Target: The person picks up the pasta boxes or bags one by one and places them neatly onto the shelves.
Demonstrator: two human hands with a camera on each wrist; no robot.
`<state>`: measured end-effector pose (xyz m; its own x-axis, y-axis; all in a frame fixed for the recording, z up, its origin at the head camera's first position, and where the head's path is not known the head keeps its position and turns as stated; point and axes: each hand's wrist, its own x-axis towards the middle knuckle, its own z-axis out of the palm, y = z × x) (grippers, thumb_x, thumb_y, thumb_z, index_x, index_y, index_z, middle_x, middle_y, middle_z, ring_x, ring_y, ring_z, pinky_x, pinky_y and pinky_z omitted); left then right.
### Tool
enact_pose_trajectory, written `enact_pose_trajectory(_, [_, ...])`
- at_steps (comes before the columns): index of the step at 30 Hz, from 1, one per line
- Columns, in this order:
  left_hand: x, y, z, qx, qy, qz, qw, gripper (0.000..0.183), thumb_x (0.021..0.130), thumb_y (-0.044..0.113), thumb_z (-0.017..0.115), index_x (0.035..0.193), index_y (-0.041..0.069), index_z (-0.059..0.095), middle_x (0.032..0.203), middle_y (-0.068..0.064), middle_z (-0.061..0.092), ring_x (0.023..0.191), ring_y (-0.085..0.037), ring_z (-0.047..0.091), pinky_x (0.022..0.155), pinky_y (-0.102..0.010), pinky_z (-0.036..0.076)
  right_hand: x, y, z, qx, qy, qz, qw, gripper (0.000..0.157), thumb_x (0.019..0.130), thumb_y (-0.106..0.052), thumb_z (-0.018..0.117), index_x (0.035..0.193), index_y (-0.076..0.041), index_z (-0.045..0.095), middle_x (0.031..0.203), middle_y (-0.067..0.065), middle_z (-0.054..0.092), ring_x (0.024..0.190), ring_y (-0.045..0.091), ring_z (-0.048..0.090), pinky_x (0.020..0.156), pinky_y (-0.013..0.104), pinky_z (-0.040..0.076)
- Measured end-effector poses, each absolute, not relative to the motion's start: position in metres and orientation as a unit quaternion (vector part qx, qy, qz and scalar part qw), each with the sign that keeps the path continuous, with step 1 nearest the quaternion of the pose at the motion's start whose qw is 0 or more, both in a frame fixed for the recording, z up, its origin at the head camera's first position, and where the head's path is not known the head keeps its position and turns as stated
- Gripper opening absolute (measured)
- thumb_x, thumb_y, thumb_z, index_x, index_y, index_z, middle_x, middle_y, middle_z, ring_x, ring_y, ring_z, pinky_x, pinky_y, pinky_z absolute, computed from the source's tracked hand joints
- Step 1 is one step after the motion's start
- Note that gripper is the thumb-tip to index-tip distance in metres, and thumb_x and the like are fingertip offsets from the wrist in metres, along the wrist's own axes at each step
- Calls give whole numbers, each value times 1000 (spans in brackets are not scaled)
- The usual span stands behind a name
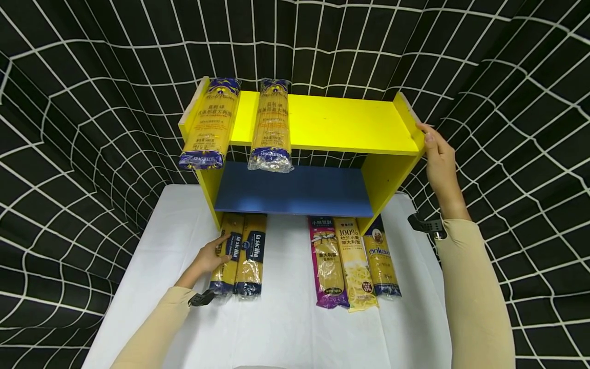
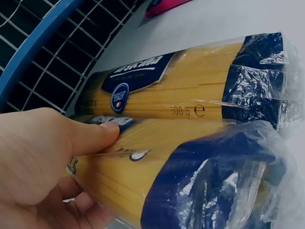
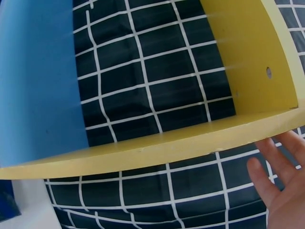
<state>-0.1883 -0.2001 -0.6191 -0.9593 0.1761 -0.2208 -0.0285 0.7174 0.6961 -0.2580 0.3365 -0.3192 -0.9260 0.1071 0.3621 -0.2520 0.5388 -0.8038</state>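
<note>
My left hand [image 1: 209, 259] grips a spaghetti pack [image 1: 225, 274] with a dark blue la sicilia label at the lower left of the head view. The thumb lies over the top of the pack and the fingers go round its side, as the left wrist view shows. Right beside it lies a second la sicilia pack [image 2: 205, 78]. My right hand [image 1: 440, 156] rests with fairly straight fingers [image 3: 281, 164] against the outer face of the right side panel [image 3: 257, 52] of a yellow and blue shelf [image 1: 341, 123], near the panel's top.
Two spaghetti packs, one at the left end [image 1: 209, 123] and one nearer the middle [image 1: 272, 120], lie on the yellow top. A purple pack [image 1: 328, 261], a pale yellow pack [image 1: 355, 264] and an ankara pack [image 1: 382, 261] lie below at right. Black gridded cloth [image 1: 322, 51] surrounds the white table [image 1: 286, 328].
</note>
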Motion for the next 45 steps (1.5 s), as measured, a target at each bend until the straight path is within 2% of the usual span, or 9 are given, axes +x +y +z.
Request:
enact_pose_trajectory(7, [-185, -206, -628, 33, 892, 431, 135, 74, 91, 14, 70, 155, 13, 33, 156, -28, 33, 142, -51, 31, 113, -66, 31, -258, 337, -319, 47, -857, 477, 189, 43, 108, -41, 32, 146, -30, 48, 151, -1, 49, 124, 7, 50, 120, 37, 34])
enact_pose_trajectory(10, [-181, -208, -631, 32, 875, 467, 122, 73, 90, 10, 71, 154, 10, 35, 154, -28, 36, 140, -48, 38, 111, -59, 38, -258, 336, -319, 48, -858, 473, 194, 43, 108, -41, 33, 146, -30, 49, 149, 2, 51, 120, 5, 50, 117, 35, 37])
enact_pose_trajectory(14, [-176, -211, -631, 16, 843, 521, 133, 73, 90, 8, 70, 154, 9, 34, 143, -32, 49, 114, -38, 64, 87, -39, 57, -258, 336, -319, 51, -858, 470, 202, 43, 108, -41, 34, 146, -28, 50, 147, 3, 52, 118, 2, 51, 114, 31, 40])
enact_pose_trajectory(18, [-170, -214, -626, 4, 819, 554, 151, 74, 91, 7, 69, 155, 10, 32, 131, -36, 57, 95, -26, 69, 69, -27, 56, -259, 335, -320, 52, -856, 471, 206, 43, 108, -40, 34, 145, -28, 50, 148, 3, 52, 118, 2, 51, 114, 31, 40])
enact_pose_trajectory(25, [-163, -213, -611, 57, 829, 543, 124, 72, 92, 10, 69, 155, 12, 33, 154, -29, 36, 129, -44, 53, 95, -36, 55, -260, 337, -319, 42, -860, 466, 203, 43, 107, -42, 33, 145, -30, 49, 149, 1, 51, 120, 3, 51, 117, 34, 38])
enact_pose_trajectory(29, [-163, -209, -607, 76, 826, 546, 120, 71, 93, 13, 69, 155, 13, 34, 159, -25, 31, 139, -46, 41, 107, -47, 47, -262, 339, -321, 43, -860, 467, 203, 43, 108, -42, 33, 145, -30, 50, 148, 2, 52, 117, 3, 51, 114, 30, 40])
enact_pose_trajectory(32, [-161, -208, -610, 85, 826, 545, 119, 71, 92, 18, 70, 154, 17, 36, 162, -19, 27, 147, -46, 26, 115, -62, 30, -263, 338, -323, 45, -859, 468, 203, 43, 107, -42, 33, 145, -30, 50, 147, 3, 52, 115, 2, 51, 111, 28, 41])
enact_pose_trajectory(35, [-156, -208, -611, 85, 823, 549, 120, 72, 91, 20, 71, 154, 19, 36, 162, -18, 27, 148, -46, 22, 116, -65, 25, -262, 337, -322, 48, -858, 470, 201, 43, 107, -41, 34, 145, -30, 50, 147, 4, 52, 115, 3, 51, 110, 27, 41])
enact_pose_trajectory(45, [-132, -222, -614, 76, 819, 554, 126, 73, 91, 23, 72, 154, 18, 37, 163, -17, 27, 142, -43, 38, 108, -35, 44, -259, 335, -320, 41, -862, 464, 199, 44, 108, -42, 32, 147, -30, 48, 149, 3, 51, 118, 3, 51, 117, 35, 38])
